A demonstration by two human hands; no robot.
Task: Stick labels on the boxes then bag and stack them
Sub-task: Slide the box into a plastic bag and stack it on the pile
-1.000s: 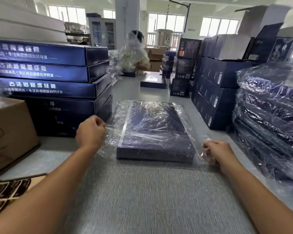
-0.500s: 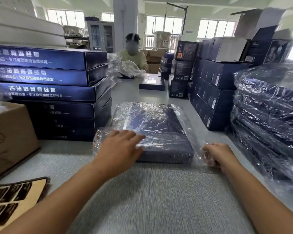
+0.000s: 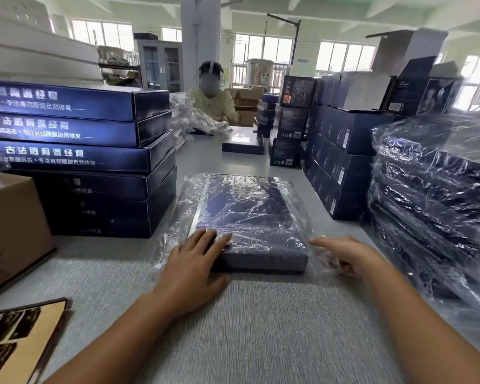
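The tabletop runs away from the person, and on it, straight ahead of both hands, lies the box of the task. It is already inside the clear plastic bag. Its long axis points forward, away from the hands, so its short near edge is turned to them. Well to the right of the right hand stands the pile of bagged boxes, and to the left of the left hand, a little further forward, stands a pile of unbagged blue boxes. The left hand lies spread and flat, its straight fingers pressing the film on the near left corner of the box. The right hand is just beside the near right corner, over the loose film, with the index finger stretched toward the box and the other fingers curled under. I cannot tell whether they pinch the film. The near end of the box seems bare, so I judge that the mouth of the bag is on the side of the hands and must be closed next. The right hand is nearer to the bagged pile for stacking. A sheet of labels lies near the left forearm.
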